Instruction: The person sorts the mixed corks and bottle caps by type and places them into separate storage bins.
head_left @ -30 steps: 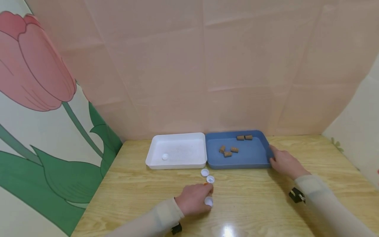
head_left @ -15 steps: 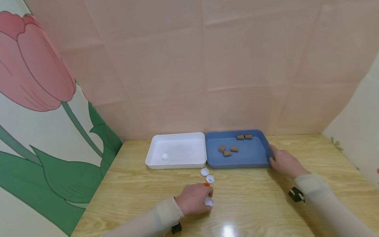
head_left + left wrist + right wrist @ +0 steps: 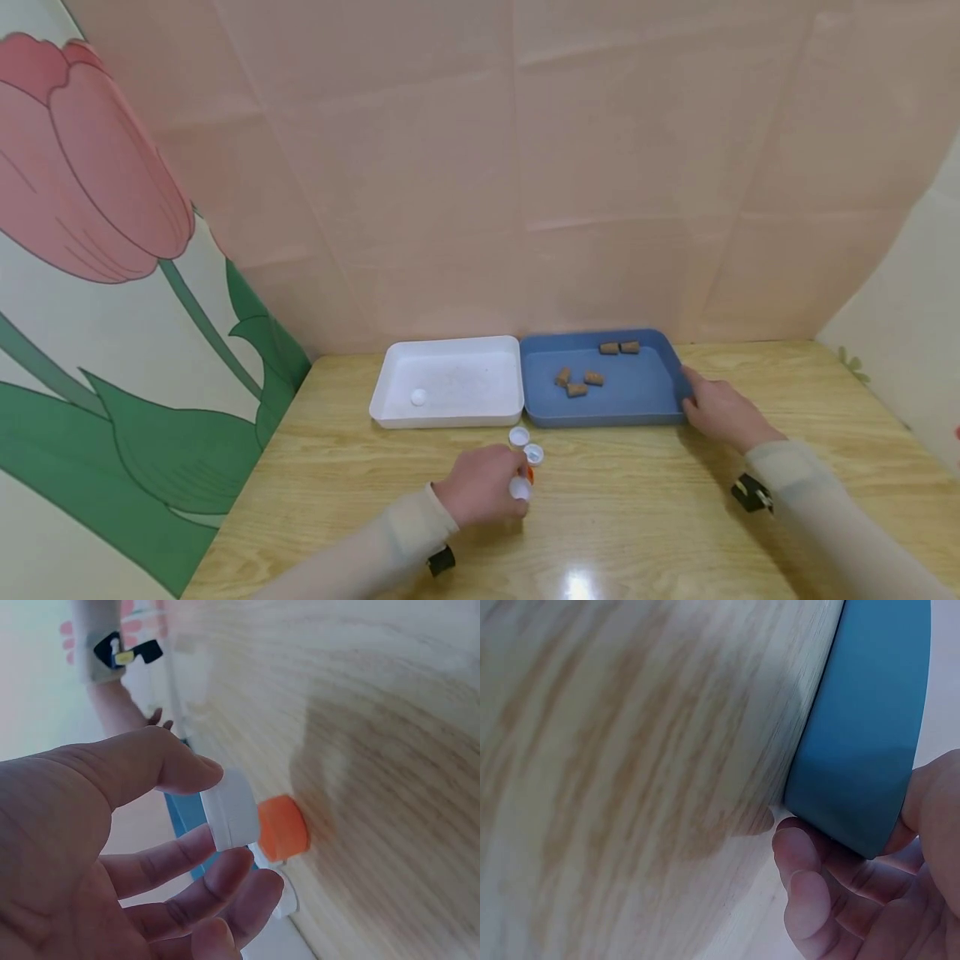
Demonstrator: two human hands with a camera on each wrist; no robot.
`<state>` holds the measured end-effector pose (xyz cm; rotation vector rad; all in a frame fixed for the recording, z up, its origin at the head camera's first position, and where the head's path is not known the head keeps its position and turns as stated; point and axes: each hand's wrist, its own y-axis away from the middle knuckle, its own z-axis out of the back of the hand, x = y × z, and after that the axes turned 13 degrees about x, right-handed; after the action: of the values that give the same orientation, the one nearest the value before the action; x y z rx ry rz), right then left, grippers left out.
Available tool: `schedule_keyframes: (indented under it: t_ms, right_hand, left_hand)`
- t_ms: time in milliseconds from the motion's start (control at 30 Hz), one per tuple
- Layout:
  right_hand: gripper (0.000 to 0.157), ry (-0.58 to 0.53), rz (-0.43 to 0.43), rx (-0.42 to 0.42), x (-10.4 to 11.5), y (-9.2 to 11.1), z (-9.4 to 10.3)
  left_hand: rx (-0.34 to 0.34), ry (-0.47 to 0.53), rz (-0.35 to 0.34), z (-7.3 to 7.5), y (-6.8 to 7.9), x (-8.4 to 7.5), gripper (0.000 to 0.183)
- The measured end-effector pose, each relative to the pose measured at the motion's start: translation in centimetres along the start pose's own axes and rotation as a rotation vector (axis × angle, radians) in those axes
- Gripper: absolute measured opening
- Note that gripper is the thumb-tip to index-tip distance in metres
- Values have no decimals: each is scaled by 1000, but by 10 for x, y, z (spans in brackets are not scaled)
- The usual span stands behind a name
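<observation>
My left hand (image 3: 483, 486) pinches a white bottle cap (image 3: 230, 808) between thumb and fingers, held a little above the table. Close by on the wood lies an orange bottle cap (image 3: 283, 828), partly covered by the hand in the head view. Two more white caps (image 3: 519, 437) (image 3: 534, 454) lie beyond it, near the trays. At the right, my right hand (image 3: 727, 412) grips the near right corner of a blue tray (image 3: 637, 404), thumb at the rim and fingers against the outer wall. Several brown corks (image 3: 577, 390) lie in that tray.
A white tray (image 3: 480, 408) stands against the blue tray's left side, with one white cap (image 3: 418, 397) in it. Behind both trays hangs a pinkish sheet (image 3: 600, 183). The wooden table (image 3: 637, 508) stretches toward me.
My left hand has moved up the table and slightly left with the white cap, which now sits off the wood. My right hand stays at the blue tray.
</observation>
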<state>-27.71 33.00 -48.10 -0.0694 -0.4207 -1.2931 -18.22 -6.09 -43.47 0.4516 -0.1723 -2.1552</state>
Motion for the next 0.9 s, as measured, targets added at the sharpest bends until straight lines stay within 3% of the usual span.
schedule_keyframes:
  t_ms: [433,633,900]
  right_hand:
    - [59,-3,-9,2,2,1,1]
    - [59,-3,-3,-11,2,0,-2]
    - [59,-5,-8,-18,3,1,-2]
  left_hand:
    - [-26,78,60,15,-9,22,26]
    - [-23,96,144,32,-11,40,25]
    - [-120,86,231,54,-16,67,24]
